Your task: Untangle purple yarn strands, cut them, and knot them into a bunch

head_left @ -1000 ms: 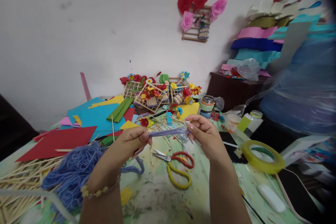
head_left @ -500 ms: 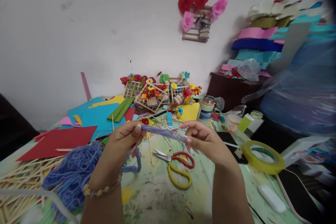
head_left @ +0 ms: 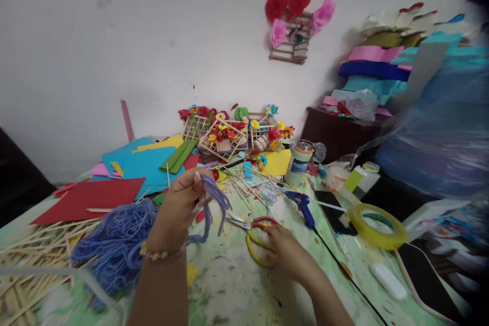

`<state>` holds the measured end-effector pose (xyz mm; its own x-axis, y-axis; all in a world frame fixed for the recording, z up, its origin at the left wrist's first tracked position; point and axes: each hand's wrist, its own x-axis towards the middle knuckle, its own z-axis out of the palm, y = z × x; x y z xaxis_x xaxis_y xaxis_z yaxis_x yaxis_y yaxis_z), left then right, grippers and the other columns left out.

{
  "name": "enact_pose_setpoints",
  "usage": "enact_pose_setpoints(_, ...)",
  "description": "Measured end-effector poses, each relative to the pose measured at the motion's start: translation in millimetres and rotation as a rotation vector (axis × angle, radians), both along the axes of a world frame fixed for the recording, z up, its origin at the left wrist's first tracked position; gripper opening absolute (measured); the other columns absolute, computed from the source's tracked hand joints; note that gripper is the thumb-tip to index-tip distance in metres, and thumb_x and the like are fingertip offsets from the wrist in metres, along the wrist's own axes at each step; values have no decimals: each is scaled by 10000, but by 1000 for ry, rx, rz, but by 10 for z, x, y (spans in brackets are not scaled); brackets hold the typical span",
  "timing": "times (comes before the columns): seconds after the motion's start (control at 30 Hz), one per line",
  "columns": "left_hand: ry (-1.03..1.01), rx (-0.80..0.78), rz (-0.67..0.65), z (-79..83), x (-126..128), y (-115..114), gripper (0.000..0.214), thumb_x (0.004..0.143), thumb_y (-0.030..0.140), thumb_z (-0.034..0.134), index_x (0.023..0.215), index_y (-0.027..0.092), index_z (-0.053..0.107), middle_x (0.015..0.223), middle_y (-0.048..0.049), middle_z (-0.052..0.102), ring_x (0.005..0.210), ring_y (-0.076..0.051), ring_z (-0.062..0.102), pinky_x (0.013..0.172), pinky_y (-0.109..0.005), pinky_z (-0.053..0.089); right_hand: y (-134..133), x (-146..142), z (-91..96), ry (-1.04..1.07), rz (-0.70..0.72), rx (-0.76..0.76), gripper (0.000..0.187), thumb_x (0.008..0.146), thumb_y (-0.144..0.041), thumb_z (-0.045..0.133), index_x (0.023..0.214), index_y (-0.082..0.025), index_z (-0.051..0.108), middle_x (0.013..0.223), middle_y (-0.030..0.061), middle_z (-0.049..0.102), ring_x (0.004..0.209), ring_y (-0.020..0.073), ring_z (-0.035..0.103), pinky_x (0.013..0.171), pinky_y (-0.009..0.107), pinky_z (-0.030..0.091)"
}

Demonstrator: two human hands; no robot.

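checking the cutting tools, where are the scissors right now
The scissors lie on the table, below the middle of the head view, with the right hand at their handle end and the blue glue gun farther right.

The one camera sits on the person's head, and from here I see it facing forward and down, across the worktop (head_left: 229,290) to the pale wall (head_left: 133,61) filling the far half. It looks from close behind the left hand (head_left: 182,196) and right hand (head_left: 286,249), wide enough to catch the dark cabinet (head_left: 331,131) at far right.
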<state>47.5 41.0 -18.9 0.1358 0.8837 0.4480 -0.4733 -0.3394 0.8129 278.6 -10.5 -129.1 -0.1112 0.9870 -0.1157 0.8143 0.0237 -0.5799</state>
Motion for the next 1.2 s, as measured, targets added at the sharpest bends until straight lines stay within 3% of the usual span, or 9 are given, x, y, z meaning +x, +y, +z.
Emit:
enact_pose_setpoints(0.17, -314, -21, -361, 39, 51, -2, 299, 729, 248, 721, 550, 166, 496, 420, 82, 279, 343, -48, 159, 354, -183, 223, 18, -21, -361, -107, -112, 91, 663, 610, -96, 534, 1269, -162, 496, 1221, 116, 475, 1098, 235, 489, 922, 308, 394)
enact_pose_setpoints(0.33, -459, -112, -550, 87, 139, -102, 263, 785, 184, 637, 578, 162, 477, 469, 85, 234, 365, -48, 119, 356, -167, 213, 190, -51, -289, -140, -133, 10, 557, 510, -110, 591, 1067, -127, 601, 1041, 136, 576, 948, 281, 532, 795, 342, 398)
enact_pose_setpoints(0.57, -488, -263, -607, 165, 248, -243, 284, 833, 169, 572, 590, 165, 426, 492, 84, 189, 375, -52, 124, 360, -151, 210, 152, 32, -151, 122, -92, -133, 164, 623, -271, 546, 727, -147, 574, 658, 30, 551, 628, 153, 494, 568, 248, 339)
enact_pose_setpoints(0.7, -520, -302, -636, 180, 268, -288, 251, 827, 141, 571, 613, 164, 442, 510, 85, 176, 387, -53, 93, 361, -151, 206, -128, 234, -108, 570, -72, -149, 288, 608, -323, 590, 845, -160, 581, 692, 8, 527, 624, 134, 471, 555, 228, 337)
enact_pose_setpoints(0.8, -541, -318, -639, 178, 269, -299, 236, 828, 113, 555, 622, 160, 450, 513, 87, 172, 390, -52, 72, 363, -149, 202, -338, 241, -104, 1098, -44, 10, 466, 522, -352, 738, 933, -222, 559, 713, -5, 507, 613, 137, 459, 527, 229, 344)
enact_pose_setpoints(0.9, -559, -329, -631, 180, 271, -301, 229, 831, 104, 540, 628, 159, 451, 517, 86, 169, 391, -53, 73, 364, -149, 200, -481, 116, -49, 1314, 88, 112, 410, 593, -476, 726, 837, -231, 505, 691, -3, 446, 555, 129, 422, 500, 248, 350)
enact_pose_setpoints(1.0, -573, -344, -646, 187, 275, -316, 219, 823, 83, 537, 632, 155, 455, 520, 87, 172, 391, -50, 76, 365, -150, 194, -578, 2, 54, 1281, 165, 173, 474, 652, -634, 654, 801, -221, 478, 676, -3, 405, 550, 124, 381, 506, 251, 340)
enact_pose_setpoints(1.13, -574, -356, -664, 195, 292, -362, 216, 815, 85, 560, 631, 150, 466, 512, 88, 187, 389, -45, 97, 364, -153, 183, -668, -80, 167, 957, 73, 298, 770, 398, -724, 758, 927, -228, 498, 756, 7, 443, 643, 143, 376, 585, 253, 341)
enact_pose_setpoints(1.2, -549, -359, -622, 193, 302, -378, 223, 818, 109, 576, 628, 150, 467, 504, 88, 213, 388, -45, 115, 361, -152, 187, -695, -145, 207, 874, 133, 218, 762, 409, -755, 730, 902, -223, 495, 778, 20, 457, 654, 149, 387, 606, 262, 360)
